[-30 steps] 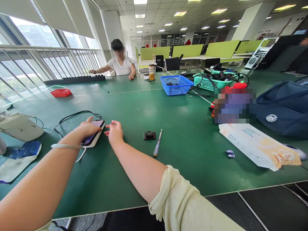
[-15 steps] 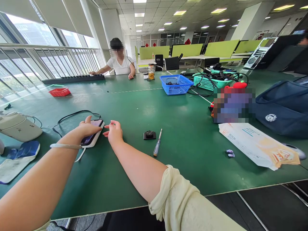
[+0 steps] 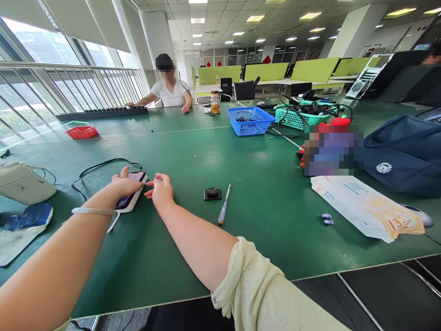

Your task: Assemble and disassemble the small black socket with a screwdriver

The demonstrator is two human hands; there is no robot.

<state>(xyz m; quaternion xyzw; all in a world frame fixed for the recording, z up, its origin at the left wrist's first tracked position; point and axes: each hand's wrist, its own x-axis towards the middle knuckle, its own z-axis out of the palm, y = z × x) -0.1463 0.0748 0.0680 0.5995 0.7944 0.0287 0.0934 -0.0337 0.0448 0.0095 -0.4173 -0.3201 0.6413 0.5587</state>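
While the left hand (image 3: 124,185) lies spread over the phone (image 3: 126,201) — dark-screened, white-edged — the right hand (image 3: 162,190) curls loosely.

Wears smooth whitish bangle (image 3: 94,211), closed ring shape, on wrist behind left fingers (image 3: 138,185). Has pale cream sleeve (image 3: 265,285), rolled up in thick soft folds, well back from right fingers (image 3: 149,193). Shows sliver of pale cuff (image 3: 64,326) far behind left fingers.
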